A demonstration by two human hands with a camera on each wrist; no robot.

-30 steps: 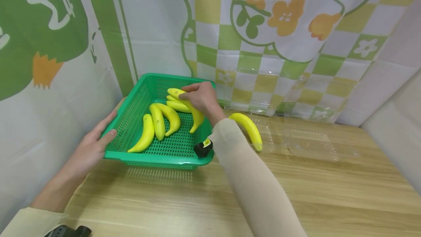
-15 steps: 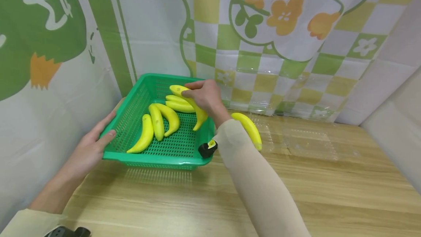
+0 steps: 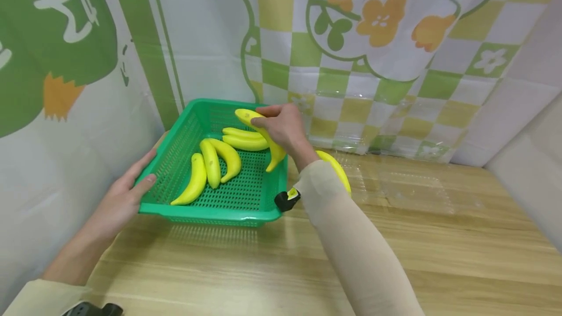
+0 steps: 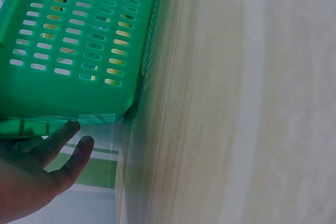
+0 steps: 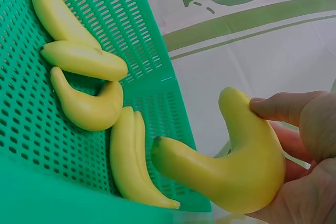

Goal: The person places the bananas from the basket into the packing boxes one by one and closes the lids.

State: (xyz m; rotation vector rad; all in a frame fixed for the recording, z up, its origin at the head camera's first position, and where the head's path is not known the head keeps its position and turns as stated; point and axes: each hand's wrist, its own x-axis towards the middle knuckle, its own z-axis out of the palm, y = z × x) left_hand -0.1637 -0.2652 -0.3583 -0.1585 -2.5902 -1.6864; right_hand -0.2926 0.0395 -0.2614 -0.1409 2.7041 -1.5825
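A green plastic basket [image 3: 250,215] with slotted walls stands at left centre in the head view. My left hand [image 3: 125,194] grips its left side, thumb over the rim; in the left wrist view, two fingers [image 4: 73,166] show below the rim. Between thumb and fingers my right hand [image 3: 285,128] pinches a yellow banana [image 3: 274,148], raised over the basket's right side. The right wrist view shows this banana [image 5: 247,171] apart from the others. Inside the basket lie several bananas [image 3: 193,179], two of them side by side [image 3: 246,139] near the back wall.
Another banana [image 3: 337,169] lies on the wooden table [image 3: 439,252] right of the basket, partly behind the right forearm. Clear plastic containers [image 3: 417,191] stand farther right. A patterned cloth [image 3: 303,52] hangs behind, with white side walls around.
My right hand has moved right and slightly up with the banana, from over the paired bananas toward the basket's right rim. The left hand and basket stay put.
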